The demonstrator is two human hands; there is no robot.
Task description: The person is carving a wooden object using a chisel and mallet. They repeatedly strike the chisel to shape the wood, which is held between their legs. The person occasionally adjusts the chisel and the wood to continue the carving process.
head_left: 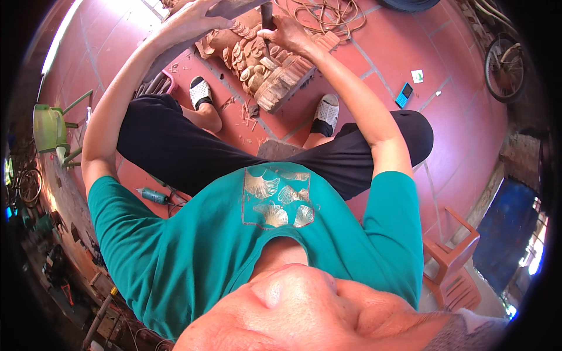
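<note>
At the top of the head view, my left hand [199,19] is closed around a grey-brown wooden piece [237,7], its fingers along the lower side. More grey wood [170,58] shows beneath my left forearm; I cannot tell whether it is the same piece. To the right, my right hand [288,34] is closed around a dark upright tool [267,16], which looks like a chisel. Its lower end meets a brown wood carving [249,58] with rounded, scaly relief and a ridged base. The carving lies on the floor between my feet.
Wood chips [249,124] lie on the red tiles near my sandals. A coiled cord [333,14] is beyond the carving, a blue phone [404,95] to the right. A green power tool [152,195] and green chair [51,128] are left; a brown plastic chair [453,257] is lower right.
</note>
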